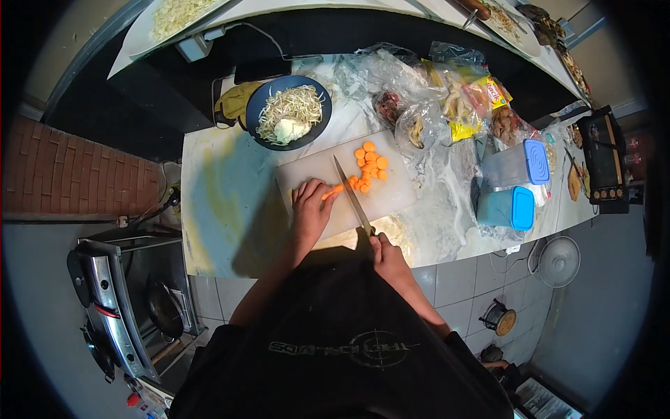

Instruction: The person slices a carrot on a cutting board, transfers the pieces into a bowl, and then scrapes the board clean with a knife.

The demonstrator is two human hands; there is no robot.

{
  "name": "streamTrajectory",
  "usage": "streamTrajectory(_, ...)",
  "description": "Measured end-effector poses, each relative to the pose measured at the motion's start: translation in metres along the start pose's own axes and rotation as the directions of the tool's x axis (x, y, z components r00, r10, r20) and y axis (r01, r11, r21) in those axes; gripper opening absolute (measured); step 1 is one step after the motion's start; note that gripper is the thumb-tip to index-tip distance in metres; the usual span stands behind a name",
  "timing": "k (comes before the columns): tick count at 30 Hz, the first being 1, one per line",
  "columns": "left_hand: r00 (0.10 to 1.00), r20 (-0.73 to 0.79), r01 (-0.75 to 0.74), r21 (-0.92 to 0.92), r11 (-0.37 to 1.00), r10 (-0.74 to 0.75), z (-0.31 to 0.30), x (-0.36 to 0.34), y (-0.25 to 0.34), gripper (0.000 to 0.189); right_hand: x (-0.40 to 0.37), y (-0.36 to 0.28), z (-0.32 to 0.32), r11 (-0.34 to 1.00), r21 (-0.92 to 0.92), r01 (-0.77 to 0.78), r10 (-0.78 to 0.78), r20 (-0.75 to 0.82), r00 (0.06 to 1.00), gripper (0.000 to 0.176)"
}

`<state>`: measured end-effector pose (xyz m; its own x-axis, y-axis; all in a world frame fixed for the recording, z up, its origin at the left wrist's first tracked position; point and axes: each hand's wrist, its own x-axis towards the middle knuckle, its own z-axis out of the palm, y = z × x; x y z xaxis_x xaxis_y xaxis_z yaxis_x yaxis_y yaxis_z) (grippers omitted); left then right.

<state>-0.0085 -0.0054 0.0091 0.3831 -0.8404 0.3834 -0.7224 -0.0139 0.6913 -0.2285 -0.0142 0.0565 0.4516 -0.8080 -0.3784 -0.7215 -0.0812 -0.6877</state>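
On a white cutting board my left hand is closed on the remaining piece of a carrot. My right hand grips the handle of a long kitchen knife, whose blade points away from me across the board, just right of the carrot piece. Round carrot slices lie in a loose group to the right of the blade, with smaller ones close beside it. Behind the board stands a dark blue plate heaped with bean sprouts and a pale lump of food.
Several plastic bags of food crowd the table's back right. Two lidded containers, one with a purple-blue lid and one with a bright blue lid, stand at the right. A gas stove with a pan is at the lower left.
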Motion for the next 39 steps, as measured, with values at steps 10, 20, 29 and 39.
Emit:
streamTrajectory(10,1.0,0.03,0.006,0.022,1.0,-0.007,-0.001,-0.001,0.0,0.012,-0.003,-0.008,0.0,1.0,0.016,-0.027,0.026,0.036,0.999,0.033)
streamTrajectory(20,1.0,0.03,0.003,-0.022,1.0,-0.002,0.0,0.001,-0.002,0.012,0.008,-0.004,0.015,0.996,-0.083,0.037,-0.038,-0.003,0.999,0.033)
streamTrajectory(29,1.0,0.014,0.008,0.014,1.0,-0.008,0.0,0.001,0.003,0.015,-0.001,-0.006,0.001,0.971,-0.225,-0.076,0.072,-0.026,0.997,0.035)
streamTrajectory(39,0.999,-0.004,-0.042,0.06,0.997,0.042,0.003,0.0,0.001,0.018,-0.006,0.002,0.005,1.0,0.009,-0.016,0.016,-0.053,0.998,0.035)
